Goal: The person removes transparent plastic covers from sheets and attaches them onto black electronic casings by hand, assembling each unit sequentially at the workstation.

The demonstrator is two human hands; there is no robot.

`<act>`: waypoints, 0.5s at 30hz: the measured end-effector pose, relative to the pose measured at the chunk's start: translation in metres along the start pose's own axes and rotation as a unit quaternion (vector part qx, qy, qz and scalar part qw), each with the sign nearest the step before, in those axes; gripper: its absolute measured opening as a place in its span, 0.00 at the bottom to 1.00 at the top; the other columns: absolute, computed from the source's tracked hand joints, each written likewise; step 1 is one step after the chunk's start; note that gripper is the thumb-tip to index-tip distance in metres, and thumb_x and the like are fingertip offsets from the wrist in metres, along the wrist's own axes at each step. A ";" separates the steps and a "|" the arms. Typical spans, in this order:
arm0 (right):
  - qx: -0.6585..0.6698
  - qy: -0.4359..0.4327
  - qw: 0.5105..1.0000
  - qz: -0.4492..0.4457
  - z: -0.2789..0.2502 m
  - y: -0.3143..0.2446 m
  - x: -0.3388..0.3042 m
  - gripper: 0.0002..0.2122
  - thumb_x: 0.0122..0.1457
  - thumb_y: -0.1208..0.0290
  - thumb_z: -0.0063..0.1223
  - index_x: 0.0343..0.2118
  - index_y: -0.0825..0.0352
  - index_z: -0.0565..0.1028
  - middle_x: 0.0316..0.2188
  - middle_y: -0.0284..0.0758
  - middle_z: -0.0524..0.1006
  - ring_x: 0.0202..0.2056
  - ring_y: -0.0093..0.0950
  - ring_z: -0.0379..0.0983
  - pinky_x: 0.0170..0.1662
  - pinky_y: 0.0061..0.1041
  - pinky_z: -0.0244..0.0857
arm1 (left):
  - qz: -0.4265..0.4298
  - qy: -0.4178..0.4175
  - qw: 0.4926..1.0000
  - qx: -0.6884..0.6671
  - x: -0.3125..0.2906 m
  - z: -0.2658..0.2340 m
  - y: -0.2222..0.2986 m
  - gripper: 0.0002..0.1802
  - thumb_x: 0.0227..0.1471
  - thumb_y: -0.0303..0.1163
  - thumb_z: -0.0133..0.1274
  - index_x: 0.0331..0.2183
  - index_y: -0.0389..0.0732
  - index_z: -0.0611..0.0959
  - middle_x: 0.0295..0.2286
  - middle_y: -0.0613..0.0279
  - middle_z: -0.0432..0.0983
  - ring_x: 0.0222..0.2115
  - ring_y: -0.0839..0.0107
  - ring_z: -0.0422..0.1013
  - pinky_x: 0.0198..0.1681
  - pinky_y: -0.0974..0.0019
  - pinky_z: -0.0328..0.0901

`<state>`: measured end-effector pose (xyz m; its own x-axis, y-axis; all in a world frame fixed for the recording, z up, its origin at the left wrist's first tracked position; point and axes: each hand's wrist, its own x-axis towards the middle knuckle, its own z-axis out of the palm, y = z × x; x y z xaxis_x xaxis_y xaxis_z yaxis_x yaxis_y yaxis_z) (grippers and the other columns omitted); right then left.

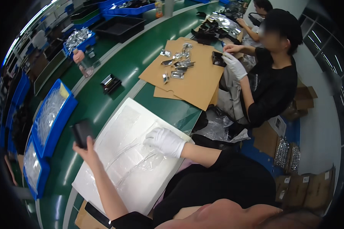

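My bare left hand [87, 152] grips a dark rectangular case [81, 133] by its lower end, over the green belt at the left edge of a white board [107, 187]. My right hand [165, 142], in a white glove, is on the right part of that board with its fingers bent and close together. Thin clear plastic film [135, 162] lies wrinkled on the board, below and left of the glove. Whatever the gloved fingertips may pinch is too small or hidden to make out.
A dark part with shiny faces [111, 83] sits on the green belt [132, 72]. Cardboard sheets [200, 86] hold several metallic pieces. Blue bins [74, 102] with clear plastic stand at the left, near a pink-capped bottle [80, 61]. A co-worker [271, 76] handles a dark part.
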<state>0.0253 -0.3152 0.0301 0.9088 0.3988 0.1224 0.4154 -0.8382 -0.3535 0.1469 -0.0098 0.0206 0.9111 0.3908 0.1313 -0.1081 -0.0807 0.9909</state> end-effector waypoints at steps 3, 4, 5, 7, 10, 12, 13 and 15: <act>-0.034 -0.018 0.999 -0.020 0.004 0.005 -0.003 0.13 0.62 0.65 0.48 0.48 0.59 0.77 0.48 0.34 0.76 0.47 0.37 0.73 0.52 0.34 0.67 | 0.191 0.028 0.949 0.251 0.045 -0.033 -0.058 0.38 0.59 0.35 0.60 0.64 0.41 0.60 0.50 0.43 0.65 0.48 0.54 0.68 0.55 0.60 0.66; -0.035 -0.016 0.999 -0.014 0.006 0.007 -0.004 0.13 0.62 0.65 0.48 0.48 0.59 0.77 0.48 0.34 0.76 0.47 0.37 0.73 0.52 0.34 0.67 | 0.217 0.058 0.921 0.318 0.042 -0.029 -0.062 0.38 0.59 0.34 0.59 0.65 0.41 0.60 0.50 0.45 0.65 0.49 0.56 0.66 0.55 0.60 0.65; -0.020 0.002 1.000 -0.019 0.008 0.008 -0.006 0.13 0.61 0.66 0.49 0.48 0.59 0.77 0.48 0.34 0.76 0.47 0.37 0.73 0.53 0.34 0.67 | 0.241 0.088 0.888 0.383 0.034 -0.022 -0.063 0.38 0.59 0.32 0.58 0.65 0.42 0.60 0.50 0.47 0.66 0.50 0.57 0.65 0.55 0.61 0.64; 0.007 0.039 0.999 -0.019 0.011 0.018 -0.012 0.14 0.60 0.67 0.49 0.47 0.60 0.78 0.49 0.33 0.75 0.48 0.38 0.73 0.53 0.34 0.67 | 0.230 -0.041 0.923 0.307 -0.012 0.010 -0.012 0.36 0.58 0.30 0.57 0.64 0.41 0.62 0.48 0.50 0.68 0.47 0.60 0.66 0.51 0.63 0.64; 0.033 0.038 0.998 -0.028 0.011 0.030 -0.015 0.14 0.59 0.69 0.50 0.47 0.61 0.78 0.50 0.33 0.75 0.49 0.38 0.73 0.54 0.34 0.67 | 0.072 -0.344 0.911 0.214 -0.095 0.034 0.057 0.23 0.58 0.28 0.54 0.56 0.42 0.76 0.30 0.63 0.75 0.29 0.67 0.71 0.35 0.69 0.67; 0.058 0.001 0.998 -0.039 0.011 0.039 -0.008 0.13 0.59 0.69 0.51 0.47 0.62 0.78 0.50 0.34 0.74 0.50 0.38 0.72 0.54 0.34 0.67 | 0.080 -0.489 0.823 0.279 -0.138 0.033 0.050 0.23 0.58 0.29 0.55 0.55 0.44 0.78 0.27 0.63 0.74 0.27 0.68 0.72 0.29 0.69 0.66; 0.070 -0.017 0.997 -0.041 0.010 0.042 -0.006 0.13 0.58 0.70 0.51 0.46 0.62 0.78 0.51 0.35 0.74 0.50 0.38 0.72 0.55 0.34 0.67 | 0.189 -0.503 0.790 0.296 -0.156 0.037 0.045 0.24 0.57 0.34 0.57 0.56 0.45 0.79 0.27 0.64 0.71 0.25 0.69 0.70 0.25 0.69 0.65; 0.069 0.007 0.996 -0.062 0.010 0.045 -0.004 0.13 0.58 0.70 0.51 0.46 0.63 0.78 0.51 0.35 0.74 0.51 0.38 0.72 0.55 0.33 0.67 | 0.242 -0.486 0.778 0.318 -0.174 0.040 0.025 0.25 0.57 0.35 0.57 0.56 0.45 0.79 0.27 0.64 0.70 0.24 0.69 0.69 0.25 0.69 0.64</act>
<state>0.0397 -0.3504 0.0045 0.8517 0.4900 0.1861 0.5164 -0.7236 -0.4581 0.0016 -0.1160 0.0216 0.7292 -0.6781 0.0917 -0.5940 -0.5607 0.5769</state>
